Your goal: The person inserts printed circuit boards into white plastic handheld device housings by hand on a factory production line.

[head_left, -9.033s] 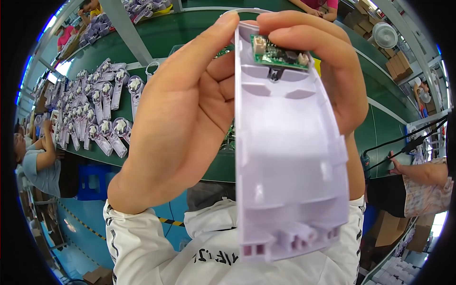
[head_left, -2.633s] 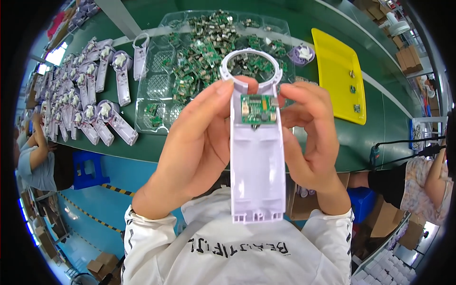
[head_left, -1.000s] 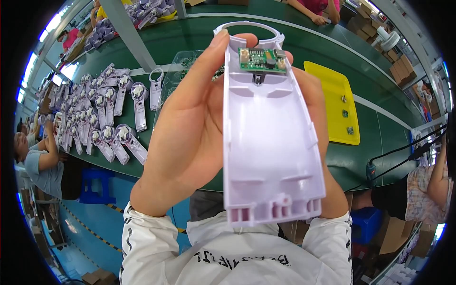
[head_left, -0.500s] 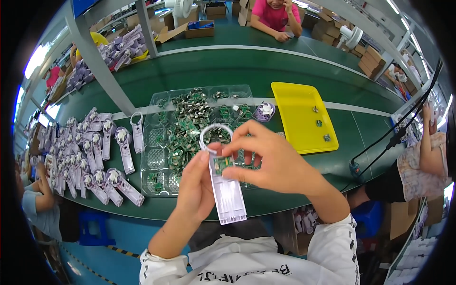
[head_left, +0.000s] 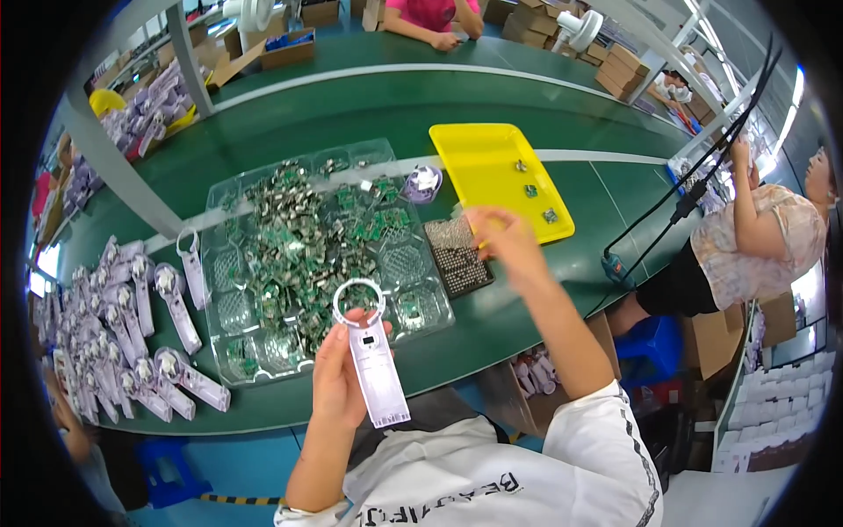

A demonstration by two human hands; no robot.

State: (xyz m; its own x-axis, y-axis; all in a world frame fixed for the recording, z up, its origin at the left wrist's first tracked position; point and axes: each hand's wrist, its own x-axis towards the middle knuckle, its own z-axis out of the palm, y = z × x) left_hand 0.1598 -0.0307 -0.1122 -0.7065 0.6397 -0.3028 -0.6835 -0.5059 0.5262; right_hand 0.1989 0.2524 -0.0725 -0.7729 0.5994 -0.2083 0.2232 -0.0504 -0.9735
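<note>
My left hand [head_left: 337,373] grips a white plastic housing [head_left: 378,378] with an open ring at its top and a small dark rectangular slot below the ring. The flat body of the housing slants down toward me. My right hand [head_left: 509,241] is over a small dark tray [head_left: 468,283] filled with tiny metal pieces; its fingers are bent together and slightly blurred, and what they hold, if anything, is hidden. Left of that tray, a clear compartment tray [head_left: 423,309] carries a heap of small green circuit boards [head_left: 290,255].
A yellow tray [head_left: 492,145] holds 3 small boards beyond my right hand. A round purple-white part [head_left: 422,183] stands left of it. Many similar housings [head_left: 132,325] crowd the left. Black cables [head_left: 694,198] hang at the right; a co-worker [head_left: 755,233] is there.
My right hand has left the housing and moved right to the tray of metal pieces. The green board seen at the housing no longer shows there. The view has shifted to the right.
</note>
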